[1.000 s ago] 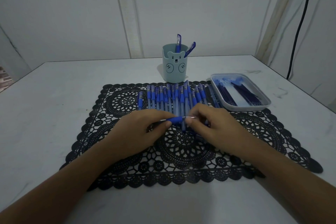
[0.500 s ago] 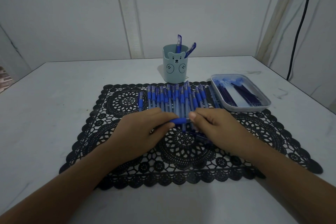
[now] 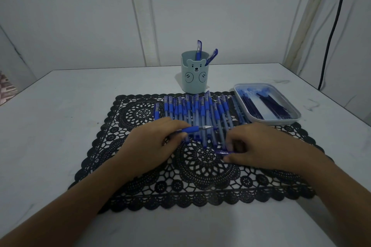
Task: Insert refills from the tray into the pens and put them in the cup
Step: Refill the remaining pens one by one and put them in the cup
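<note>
From my remote seat I count one cup [image 3: 194,80], one tray [image 3: 273,122], one black lace mat [image 3: 200,178] and two hands on the pale desk [image 3: 60,110]. The cup is pale teal with a small bear face and two paw outlines drawn on its front. It stands just beyond the mat's far edge. Two capped blue pens [image 3: 198,48] stand in it, one nearly upright and one leaning to the right.

A row of pens [image 3: 202,108] lies side by side across the far half of the mat. They have clear bluish barrels with blue rubber sleeves. There are more than a dozen, and they overlap too much for an exact count. The tray sits on the mat's far right corner and holds a heap of dark refills [image 3: 267,104], too bunched to count.

My left grip [image 3: 152,144] is closed round one pen [image 3: 193,129], held level above the row. Its blue sleeve and metal tip stick out to the right, and the tip is bare.

My right grip [image 3: 261,146] is low on the mat near the row's near end. Its thumb and curled fingers pinch a blue cap [image 3: 223,152]. The cap bears pale lettering, too small and blurred for me to read.

A black cable [image 3: 331,32] hangs down the wall on the right.
</note>
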{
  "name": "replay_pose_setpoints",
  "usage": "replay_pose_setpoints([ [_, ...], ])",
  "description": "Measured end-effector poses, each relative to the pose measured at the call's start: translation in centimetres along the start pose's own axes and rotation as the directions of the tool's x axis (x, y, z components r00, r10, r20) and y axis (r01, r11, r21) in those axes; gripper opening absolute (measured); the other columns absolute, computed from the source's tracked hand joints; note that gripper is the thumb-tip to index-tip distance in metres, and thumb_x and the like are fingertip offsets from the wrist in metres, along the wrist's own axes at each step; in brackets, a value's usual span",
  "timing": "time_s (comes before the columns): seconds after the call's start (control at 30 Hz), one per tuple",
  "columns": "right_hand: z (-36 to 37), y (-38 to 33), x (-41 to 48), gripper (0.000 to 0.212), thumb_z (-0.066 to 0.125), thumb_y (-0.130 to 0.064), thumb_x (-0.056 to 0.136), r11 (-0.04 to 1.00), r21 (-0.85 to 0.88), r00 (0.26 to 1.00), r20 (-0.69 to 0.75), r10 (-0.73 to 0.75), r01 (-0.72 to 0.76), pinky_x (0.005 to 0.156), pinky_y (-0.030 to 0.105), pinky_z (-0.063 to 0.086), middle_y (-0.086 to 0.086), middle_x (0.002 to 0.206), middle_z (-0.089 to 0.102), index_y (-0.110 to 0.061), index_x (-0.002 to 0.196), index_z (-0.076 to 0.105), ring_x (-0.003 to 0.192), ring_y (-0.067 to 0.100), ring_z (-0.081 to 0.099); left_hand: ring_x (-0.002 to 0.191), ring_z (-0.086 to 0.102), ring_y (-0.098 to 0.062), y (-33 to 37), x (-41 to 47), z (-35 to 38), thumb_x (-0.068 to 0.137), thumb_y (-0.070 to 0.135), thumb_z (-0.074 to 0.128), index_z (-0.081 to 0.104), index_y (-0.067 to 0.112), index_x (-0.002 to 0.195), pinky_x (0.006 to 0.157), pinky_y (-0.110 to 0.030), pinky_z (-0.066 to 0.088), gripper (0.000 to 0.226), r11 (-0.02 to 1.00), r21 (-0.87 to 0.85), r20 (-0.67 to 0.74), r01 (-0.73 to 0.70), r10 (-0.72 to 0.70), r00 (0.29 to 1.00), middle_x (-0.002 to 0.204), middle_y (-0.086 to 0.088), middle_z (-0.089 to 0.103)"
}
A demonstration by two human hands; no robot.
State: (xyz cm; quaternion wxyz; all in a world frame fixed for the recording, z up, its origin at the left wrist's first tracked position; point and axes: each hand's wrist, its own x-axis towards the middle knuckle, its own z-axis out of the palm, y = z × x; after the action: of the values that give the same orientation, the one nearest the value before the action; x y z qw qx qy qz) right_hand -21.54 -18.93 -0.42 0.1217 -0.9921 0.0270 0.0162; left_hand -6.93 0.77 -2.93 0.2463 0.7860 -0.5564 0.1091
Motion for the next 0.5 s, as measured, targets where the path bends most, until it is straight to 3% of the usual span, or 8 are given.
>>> replay_pose_setpoints([
  [0.13,-0.2,-0.34,0.2,0.017,0.057,-0.045,0.082,0.989,0.149,0.999,-0.043,0.024,-0.017,0.061,0.018,0.045,-0.01,0.077,0.059,-0.029,0.079,0.054,0.069,0.004,0.055,0.066,0.052,0.002,0.08,0.02,-0.14,0.087,0.046,0.035,0.062,0.03,0.11,0.056,-0.02,0.049,0.039,1.0,-0.022,0.022,-0.005,0.006,1.0,0.079,0.018,0.056],
  [0.3,-0.35,-0.34,0.59,0.005,0.058,-0.035,0.084,0.914,0.406,0.955,-0.278,0.106,0.017,0.059,0.01,0.039,-0.012,0.075,0.061,-0.032,0.085,0.062,0.067,0.0,0.053,0.071,0.056,-0.003,0.26,0.07,-0.19,0.086,0.047,0.034,0.062,0.03,0.108,0.06,-0.028,0.052,0.039,0.999,-0.043,0.057,0.003,-0.001,0.998,0.082,0.013,0.059],
  [0.4,-0.06,-0.65,0.77,0.003,0.06,-0.031,0.084,0.884,0.465,0.933,-0.336,0.13,0.044,0.055,0.005,0.036,-0.015,0.066,0.058,-0.033,0.086,0.062,0.06,-0.007,0.051,0.071,0.055,-0.004,0.37,0.06,-0.29,0.086,0.047,0.033,0.061,0.031,0.107,0.06,-0.031,0.052,0.039,0.998,-0.06,0.07,0.009,-0.005,0.998,0.081,0.012,0.06],
  [0.5,0.32,-1.02,0.83,0.004,0.061,-0.03,0.084,0.868,0.491,0.939,-0.327,0.106,0.072,0.054,0.008,0.036,-0.013,0.062,0.056,-0.034,0.084,0.062,0.057,-0.003,0.048,0.07,0.055,-0.004,0.45,0.09,-0.33,0.086,0.047,0.033,0.061,0.032,0.107,0.06,-0.03,0.051,0.038,0.998,-0.067,0.069,0.01,-0.006,0.998,0.08,0.013,0.059],
])
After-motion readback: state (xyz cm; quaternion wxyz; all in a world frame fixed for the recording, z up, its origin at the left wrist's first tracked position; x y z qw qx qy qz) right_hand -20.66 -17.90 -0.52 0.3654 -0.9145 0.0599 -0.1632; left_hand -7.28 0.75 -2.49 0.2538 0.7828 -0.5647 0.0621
